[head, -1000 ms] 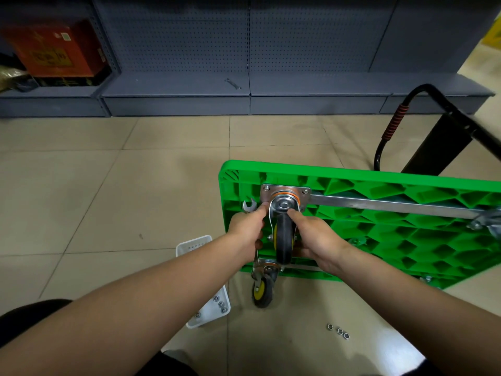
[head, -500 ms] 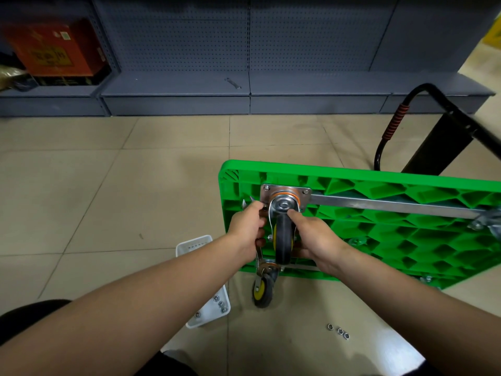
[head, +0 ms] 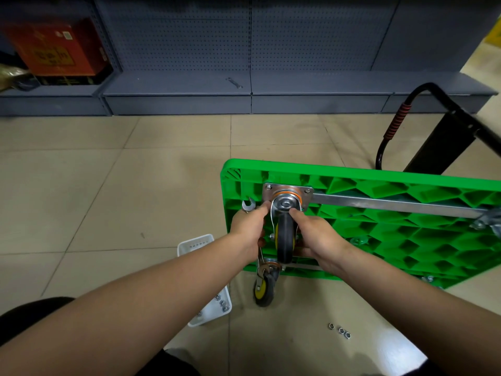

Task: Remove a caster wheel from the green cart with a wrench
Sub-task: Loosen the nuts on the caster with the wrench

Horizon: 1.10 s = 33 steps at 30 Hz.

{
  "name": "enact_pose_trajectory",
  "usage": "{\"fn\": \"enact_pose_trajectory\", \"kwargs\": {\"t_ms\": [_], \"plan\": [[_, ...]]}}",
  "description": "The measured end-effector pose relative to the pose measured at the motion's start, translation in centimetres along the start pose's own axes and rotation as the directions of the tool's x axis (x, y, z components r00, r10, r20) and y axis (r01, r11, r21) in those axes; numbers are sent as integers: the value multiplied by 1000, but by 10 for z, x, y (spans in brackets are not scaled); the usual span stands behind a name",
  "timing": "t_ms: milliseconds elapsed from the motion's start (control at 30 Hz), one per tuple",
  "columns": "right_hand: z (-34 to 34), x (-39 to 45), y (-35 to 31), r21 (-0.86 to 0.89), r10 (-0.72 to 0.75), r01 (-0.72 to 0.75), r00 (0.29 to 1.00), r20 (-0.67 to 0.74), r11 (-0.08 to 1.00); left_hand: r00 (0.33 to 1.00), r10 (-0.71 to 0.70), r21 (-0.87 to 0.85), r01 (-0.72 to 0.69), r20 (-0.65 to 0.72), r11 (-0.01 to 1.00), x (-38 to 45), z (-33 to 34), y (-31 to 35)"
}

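The green cart lies tipped with its ribbed underside facing me. A black caster wheel on a steel plate sits at its near-left corner. My left hand grips a silver wrench; its open jaw sticks out above my fist and its other end shows below, and my forefinger touches the plate's left edge. My right hand holds the right side of the caster's fork, with the forefinger up by the swivel. A second caster with a yellow hub hangs below the cart's lower edge.
A white tray holding several nuts lies on the tiled floor under my left forearm. Three loose nuts lie on the floor to the right. The cart's black handle stands at the back right. Grey shelving with another wrench lines the rear.
My left hand dipped and came back up a little, so the wrench jaw shows above my fist again. My right hand stays on the caster.
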State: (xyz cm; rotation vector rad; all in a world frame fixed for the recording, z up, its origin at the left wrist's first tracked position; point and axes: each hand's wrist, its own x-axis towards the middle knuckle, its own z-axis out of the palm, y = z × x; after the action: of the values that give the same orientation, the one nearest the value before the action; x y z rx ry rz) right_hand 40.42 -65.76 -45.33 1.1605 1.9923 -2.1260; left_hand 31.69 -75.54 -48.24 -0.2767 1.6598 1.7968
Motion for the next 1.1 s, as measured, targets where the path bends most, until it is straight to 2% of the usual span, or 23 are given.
{"fn": "enact_pose_trajectory", "kwargs": {"t_ms": [200, 600, 1100], "plan": [[1, -3, -2, 2, 9, -9, 1000, -5, 1000, 1000, -5, -8, 5, -16, 1000, 6, -2, -2], [0, -5, -4, -9, 7, -7, 1000, -19, 1000, 996, -22, -9, 23, 84, 1000, 14, -2, -5], [-1, -4, -1, -12, -18, 19, 1000, 23, 1000, 999, 2, -12, -3, -46, 1000, 14, -2, -5]]}}
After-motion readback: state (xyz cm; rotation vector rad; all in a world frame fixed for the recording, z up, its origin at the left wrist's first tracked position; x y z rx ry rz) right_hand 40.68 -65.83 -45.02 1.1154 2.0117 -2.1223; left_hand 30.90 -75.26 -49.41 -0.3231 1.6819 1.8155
